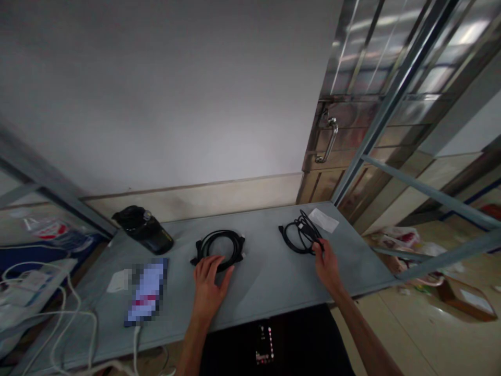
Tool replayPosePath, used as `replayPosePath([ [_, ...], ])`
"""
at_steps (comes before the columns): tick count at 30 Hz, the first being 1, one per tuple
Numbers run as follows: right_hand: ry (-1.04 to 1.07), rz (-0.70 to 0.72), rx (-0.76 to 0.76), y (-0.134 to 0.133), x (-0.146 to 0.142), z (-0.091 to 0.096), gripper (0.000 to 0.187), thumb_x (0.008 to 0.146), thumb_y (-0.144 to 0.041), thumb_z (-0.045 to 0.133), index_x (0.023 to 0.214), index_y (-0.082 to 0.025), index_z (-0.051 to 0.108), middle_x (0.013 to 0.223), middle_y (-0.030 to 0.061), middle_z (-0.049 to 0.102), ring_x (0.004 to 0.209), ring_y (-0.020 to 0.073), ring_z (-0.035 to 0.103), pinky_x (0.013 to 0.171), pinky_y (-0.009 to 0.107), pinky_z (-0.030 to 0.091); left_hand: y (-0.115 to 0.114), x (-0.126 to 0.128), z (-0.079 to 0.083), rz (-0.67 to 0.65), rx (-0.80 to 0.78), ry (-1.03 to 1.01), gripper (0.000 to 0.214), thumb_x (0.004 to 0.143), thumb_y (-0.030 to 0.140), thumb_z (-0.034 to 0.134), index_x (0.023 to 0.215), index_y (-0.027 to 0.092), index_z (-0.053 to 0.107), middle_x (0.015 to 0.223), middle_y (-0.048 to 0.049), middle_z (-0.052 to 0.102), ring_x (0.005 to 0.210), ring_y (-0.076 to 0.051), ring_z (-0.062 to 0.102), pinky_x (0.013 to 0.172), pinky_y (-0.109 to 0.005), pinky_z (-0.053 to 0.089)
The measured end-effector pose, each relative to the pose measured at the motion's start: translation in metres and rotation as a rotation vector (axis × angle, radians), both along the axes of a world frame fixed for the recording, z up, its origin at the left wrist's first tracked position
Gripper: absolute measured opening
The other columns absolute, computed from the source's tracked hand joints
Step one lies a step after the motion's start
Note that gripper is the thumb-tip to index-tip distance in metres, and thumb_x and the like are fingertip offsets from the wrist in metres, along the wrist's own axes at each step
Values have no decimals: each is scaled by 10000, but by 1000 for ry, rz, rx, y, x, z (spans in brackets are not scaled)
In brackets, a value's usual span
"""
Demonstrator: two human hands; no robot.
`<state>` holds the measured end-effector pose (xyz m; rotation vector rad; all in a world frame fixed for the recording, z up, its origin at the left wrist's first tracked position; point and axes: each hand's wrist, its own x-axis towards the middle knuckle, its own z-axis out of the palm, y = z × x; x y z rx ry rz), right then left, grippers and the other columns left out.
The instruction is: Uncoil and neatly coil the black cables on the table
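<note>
Two black cable sets lie on one bench (266, 284), set well apart; 12 o'clock is the wall side. The left cable coil (238, 245) is nearly round, with no marked long axis; connectors show along its rim. The right cable bundle (306, 230) is looser, its straight strands running from 11 to 5 o'clock. The left hand (209, 287) is nearest the coil: its fingers (212, 263) are spread at the 7 o'clock arc, thumb apart, and the coil's centre lies toward 1 o'clock. The right hand (329, 267) is nearest the bundle: its fingers appear pinched on the 4 o'clock edge, with the bulk toward 10 o'clock.
</note>
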<state>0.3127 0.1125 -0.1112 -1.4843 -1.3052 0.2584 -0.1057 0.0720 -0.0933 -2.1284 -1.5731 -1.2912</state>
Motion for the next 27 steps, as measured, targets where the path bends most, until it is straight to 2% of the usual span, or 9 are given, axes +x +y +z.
replayPosePath([
  [5, 208, -135, 86, -5, 14, 55, 644, 1113, -826, 443, 950, -234, 635, 848, 22, 666, 806, 212, 584, 785, 362, 463, -1, -1, -1, -15, 17, 17, 318, 1100, 405, 750, 1378, 257, 706, 1297, -124, 774, 1253, -343, 707, 1123, -549, 549],
  [8, 373, -93, 128, -9, 18, 77, 612, 1104, -809, 516, 954, -230, 647, 845, 3, 656, 772, 187, 563, 764, 343, 451, -1, -1, -2, -1, -19, 8, 315, 1100, 432, 743, 1353, 247, 720, 1299, -131, 777, 1258, -350, 706, 1131, -560, 552],
  [13, 462, -3, 104, -8, 13, 83, 594, 1076, -793, 611, 1076, -207, 706, 873, 22, 720, 769, 184, 629, 760, 332, 508, 0, -1, -4, 20, -70, -4, 343, 1112, 510, 697, 1315, 237, 745, 1285, -145, 785, 1251, -359, 708, 1123, -574, 553],
  [17, 389, 114, 54, 0, 3, 88, 586, 1060, -796, 635, 1051, -213, 693, 830, 22, 720, 720, 175, 620, 702, 321, 512, 1, -2, -7, 18, -73, -1, 346, 1115, 522, 687, 1299, 237, 753, 1265, -138, 789, 1235, -352, 716, 1121, -560, 549],
  [22, 316, 180, -24, 12, -6, 95, 602, 1010, -811, 690, 1084, -214, 701, 823, 21, 735, 679, 176, 618, 640, 318, 517, 3, -4, -11, 18, -61, 5, 331, 1114, 506, 701, 1288, 229, 753, 1265, -135, 790, 1218, -345, 721, 1103, -548, 545],
  [27, 359, 183, 64, 11, -8, 112, 540, 1049, -765, 679, 1066, -225, 682, 887, 40, 757, 741, 178, 663, 720, 336, 564, 5, -5, -14, 26, -45, 7, 319, 1115, 504, 705, 1279, 234, 749, 1252, -134, 788, 1210, -347, 725, 1098, -555, 549],
])
